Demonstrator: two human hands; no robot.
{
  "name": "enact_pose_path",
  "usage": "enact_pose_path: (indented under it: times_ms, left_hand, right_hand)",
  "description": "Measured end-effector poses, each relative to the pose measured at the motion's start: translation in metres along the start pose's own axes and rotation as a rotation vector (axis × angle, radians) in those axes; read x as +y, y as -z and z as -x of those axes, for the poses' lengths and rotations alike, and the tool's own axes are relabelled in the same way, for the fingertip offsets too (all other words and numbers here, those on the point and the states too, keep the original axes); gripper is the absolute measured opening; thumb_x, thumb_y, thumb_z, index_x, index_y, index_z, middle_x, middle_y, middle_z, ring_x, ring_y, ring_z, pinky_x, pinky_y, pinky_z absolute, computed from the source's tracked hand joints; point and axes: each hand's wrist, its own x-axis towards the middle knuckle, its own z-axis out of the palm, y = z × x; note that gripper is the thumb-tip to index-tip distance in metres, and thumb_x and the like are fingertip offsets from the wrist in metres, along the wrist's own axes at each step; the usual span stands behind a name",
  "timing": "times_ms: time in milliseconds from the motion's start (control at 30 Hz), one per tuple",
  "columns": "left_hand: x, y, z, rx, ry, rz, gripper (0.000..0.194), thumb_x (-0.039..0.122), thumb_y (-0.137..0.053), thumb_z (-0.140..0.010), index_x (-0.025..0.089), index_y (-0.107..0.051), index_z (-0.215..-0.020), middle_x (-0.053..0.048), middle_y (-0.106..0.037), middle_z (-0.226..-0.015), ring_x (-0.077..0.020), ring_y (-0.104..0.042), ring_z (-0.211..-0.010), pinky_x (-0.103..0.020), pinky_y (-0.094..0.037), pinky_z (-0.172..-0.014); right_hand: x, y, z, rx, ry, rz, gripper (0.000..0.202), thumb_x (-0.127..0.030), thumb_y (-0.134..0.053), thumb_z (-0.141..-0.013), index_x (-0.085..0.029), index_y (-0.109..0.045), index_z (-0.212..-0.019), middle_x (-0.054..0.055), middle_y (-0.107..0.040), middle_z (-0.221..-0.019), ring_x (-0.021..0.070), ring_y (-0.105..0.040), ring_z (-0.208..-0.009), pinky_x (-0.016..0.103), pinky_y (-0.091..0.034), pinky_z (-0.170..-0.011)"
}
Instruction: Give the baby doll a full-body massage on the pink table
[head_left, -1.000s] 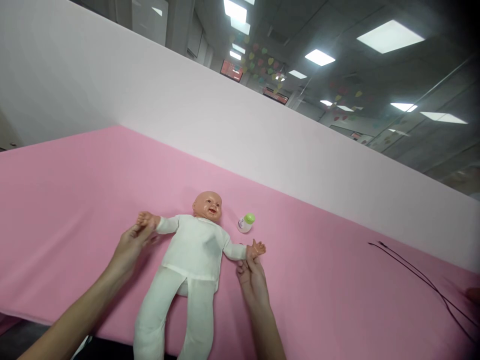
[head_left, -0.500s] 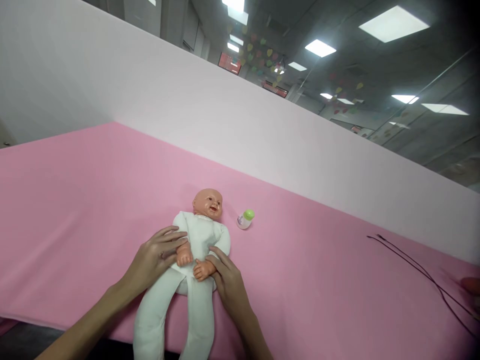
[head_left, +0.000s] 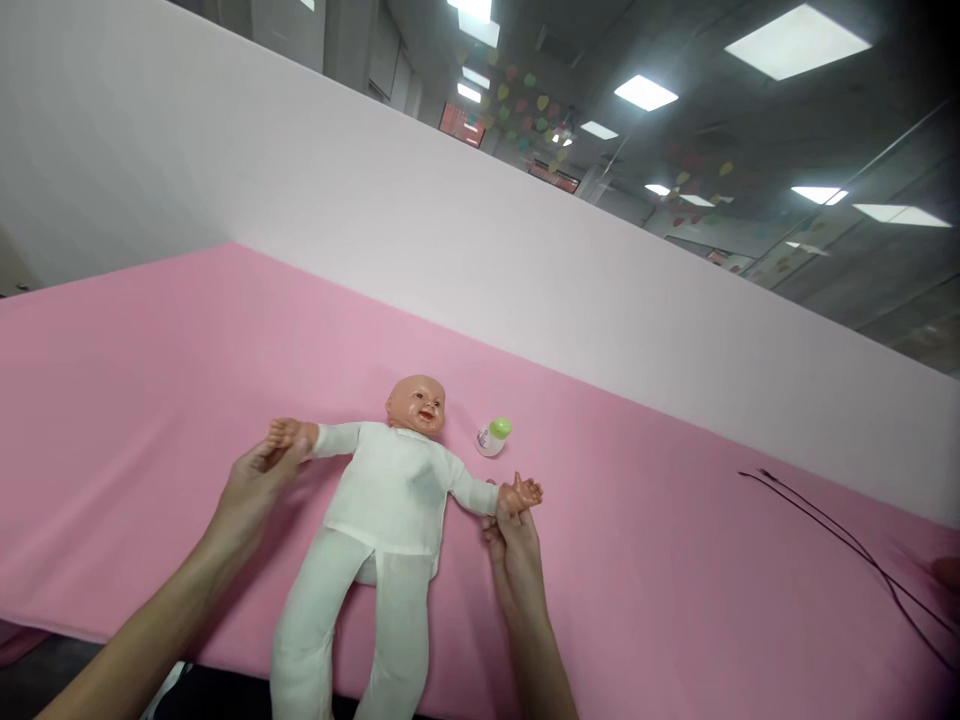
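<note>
A baby doll (head_left: 394,490) in a white top and trousers lies on its back on the pink cloth, head away from me. Its arms are stretched out to both sides. My left hand (head_left: 251,495) is closed around the doll's wrist on the left, the thumb on top. On the right, my right hand (head_left: 517,555) grips the doll's other wrist from below, and the small plastic hand points outward past my fingers. Just beyond that arm stands a small clear bottle (head_left: 493,438) with a green cap.
Pink cloth (head_left: 637,560) covers the table. A white partition (head_left: 450,240) runs along its far side. Thin black cables (head_left: 840,540) lie at the right. A blurred reddish-brown shape (head_left: 946,572), not clear what, shows at the right edge.
The doll's arms were folded over its belly with my hands on them. Both are now spread outward, each hand having moved away from the body with a doll arm.
</note>
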Motion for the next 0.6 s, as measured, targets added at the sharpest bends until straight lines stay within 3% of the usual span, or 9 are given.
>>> enact_pose_path:
  times_ms: [67,133,233,333,433,500,600]
  left_hand:
    - [0.001,-0.008,0.005,-0.167,-0.123,-0.178,0.048,0.054,-0.085,-0.075,0.022,-0.08,-0.11,-0.011,-0.077,-0.119,-0.0357,-0.068,-0.117,-0.046,-0.057,-0.101]
    - [-0.003,-0.016,0.01,-0.347,-0.269,-0.362,0.04,0.046,-0.083,-0.077,0.027,-0.082,-0.111,-0.01,-0.076,-0.126,-0.0374,-0.065,-0.123,-0.051,-0.054,-0.104]
    - [-0.011,-0.022,0.013,-0.447,-0.462,-0.581,0.03,0.036,-0.078,-0.081,0.034,-0.083,-0.11,-0.006,-0.076,-0.127,-0.0364,-0.06,-0.13,-0.055,-0.05,-0.109]
    - [-0.011,-0.021,0.015,-0.377,-0.434,-0.539,0.033,0.041,-0.078,-0.083,0.033,-0.082,-0.114,-0.006,-0.076,-0.127,-0.0355,-0.062,-0.128,-0.051,-0.052,-0.108]
    - [-0.007,-0.013,0.01,-0.195,-0.202,-0.265,0.042,0.054,-0.08,-0.081,0.024,-0.08,-0.112,-0.009,-0.078,-0.118,-0.0332,-0.07,-0.113,-0.043,-0.058,-0.098]
    - [-0.007,-0.006,0.003,-0.05,-0.024,-0.025,0.049,0.059,-0.083,-0.077,0.019,-0.077,-0.105,-0.009,-0.078,-0.108,-0.0304,-0.073,-0.103,-0.041,-0.061,-0.091]
    - [-0.011,0.004,-0.006,0.081,0.158,0.229,0.052,0.06,-0.089,-0.069,0.017,-0.074,-0.095,-0.009,-0.075,-0.102,-0.0279,-0.072,-0.1,-0.042,-0.063,-0.088]
  right_hand:
    - [-0.008,-0.011,0.01,-0.147,0.175,0.229,0.042,-0.04,-0.078,-0.086,-0.029,-0.073,-0.126,0.007,-0.069,-0.136,0.0215,-0.072,-0.096,0.034,-0.061,-0.081]
    - [-0.011,-0.023,0.02,-0.377,0.338,0.485,0.031,-0.031,-0.073,-0.089,-0.028,-0.077,-0.12,0.007,-0.069,-0.139,0.0275,-0.068,-0.119,0.04,-0.058,-0.098]
    - [-0.01,-0.034,0.029,-0.588,0.443,0.69,0.032,-0.021,-0.059,-0.095,-0.031,-0.077,-0.12,0.005,-0.068,-0.142,0.0263,-0.065,-0.128,0.042,-0.053,-0.109]
    - [-0.007,-0.031,0.026,-0.469,0.372,0.56,0.03,-0.026,-0.067,-0.092,-0.028,-0.077,-0.121,0.008,-0.07,-0.138,0.0268,-0.068,-0.122,0.04,-0.057,-0.102]
    - [-0.005,-0.017,0.01,-0.177,0.144,0.189,0.042,-0.039,-0.08,-0.085,-0.027,-0.073,-0.125,0.008,-0.073,-0.129,0.0182,-0.071,-0.084,0.031,-0.062,-0.073]
    - [-0.002,-0.006,-0.001,-0.016,-0.033,-0.065,0.044,-0.044,-0.084,-0.081,-0.028,-0.073,-0.12,0.004,-0.076,-0.113,0.0106,-0.061,-0.063,0.024,-0.056,-0.058]
    - [0.004,0.005,-0.011,0.094,-0.205,-0.257,0.037,-0.045,-0.089,-0.073,-0.027,-0.076,-0.103,-0.002,-0.071,-0.078,0.0091,-0.053,-0.055,0.02,-0.05,-0.051]
